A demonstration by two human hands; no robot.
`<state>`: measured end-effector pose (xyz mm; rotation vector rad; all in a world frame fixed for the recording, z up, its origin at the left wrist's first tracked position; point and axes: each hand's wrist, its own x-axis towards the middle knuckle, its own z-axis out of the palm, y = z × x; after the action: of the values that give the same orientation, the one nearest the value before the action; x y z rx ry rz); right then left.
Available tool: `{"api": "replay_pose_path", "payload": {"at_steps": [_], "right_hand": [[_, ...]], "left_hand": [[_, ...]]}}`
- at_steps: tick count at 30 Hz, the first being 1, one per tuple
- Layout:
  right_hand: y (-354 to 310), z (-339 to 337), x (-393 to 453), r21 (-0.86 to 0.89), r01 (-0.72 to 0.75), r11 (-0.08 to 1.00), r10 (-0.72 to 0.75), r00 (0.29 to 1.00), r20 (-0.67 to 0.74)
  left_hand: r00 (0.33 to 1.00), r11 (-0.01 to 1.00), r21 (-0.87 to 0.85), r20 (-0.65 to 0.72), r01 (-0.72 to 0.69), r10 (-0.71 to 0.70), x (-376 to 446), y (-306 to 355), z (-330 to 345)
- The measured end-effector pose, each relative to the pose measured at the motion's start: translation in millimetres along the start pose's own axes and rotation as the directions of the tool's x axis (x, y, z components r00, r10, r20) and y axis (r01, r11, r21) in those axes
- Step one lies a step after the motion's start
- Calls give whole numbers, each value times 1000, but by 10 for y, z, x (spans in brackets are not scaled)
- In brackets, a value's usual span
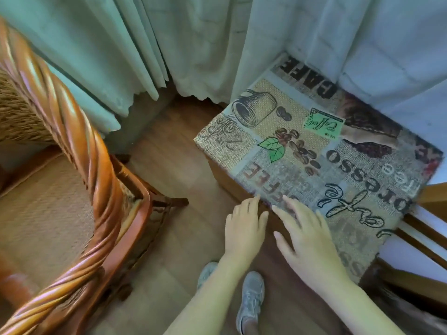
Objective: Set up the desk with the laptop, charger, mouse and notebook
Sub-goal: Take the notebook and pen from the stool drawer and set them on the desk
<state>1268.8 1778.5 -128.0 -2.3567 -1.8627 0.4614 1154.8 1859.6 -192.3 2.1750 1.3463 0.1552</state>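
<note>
Tabletop: small, coffee-print cloth cover, bare, just ahead of both hands
Left hand: released, fingertips at near edge
Right hand: released, flat on cloth, nearer
Laptop, charger, mouse, notebook: out of view

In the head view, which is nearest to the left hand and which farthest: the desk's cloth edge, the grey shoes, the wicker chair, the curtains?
From the left hand:
1. Cloth edge, at its fingertips.
2. Grey shoes, on the floor below.
3. Wicker chair, far left.
4. Curtains, at the top.
</note>
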Motion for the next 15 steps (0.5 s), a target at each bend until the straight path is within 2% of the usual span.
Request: {"api": "replay_pose_path", "payload": {"at_steps": [4, 6, 12, 14, 15], "right_hand": [[176, 473, 327, -43, -69, 997, 70, 997, 16], [271, 643, 443, -65, -99, 993, 101, 995, 25], [433, 860, 608, -119, -61, 991, 67, 997, 42], [487, 843, 633, -116, -37, 993, 45, 997, 63], [510, 834, 644, -117, -27, 993, 36, 997, 74]], "left_hand": [[996, 972, -221, -12, 79, -83, 193, -197, 371], [996, 938, -341, -43, 56, -75, 205, -315, 489], [986, 886, -458, -164, -71, -6, 328, -608, 877], [985, 864, -501, -170, -56, -35, 334, -577, 975], [983, 834, -552, -158, -9, -94, 351, -562, 1035]]}}
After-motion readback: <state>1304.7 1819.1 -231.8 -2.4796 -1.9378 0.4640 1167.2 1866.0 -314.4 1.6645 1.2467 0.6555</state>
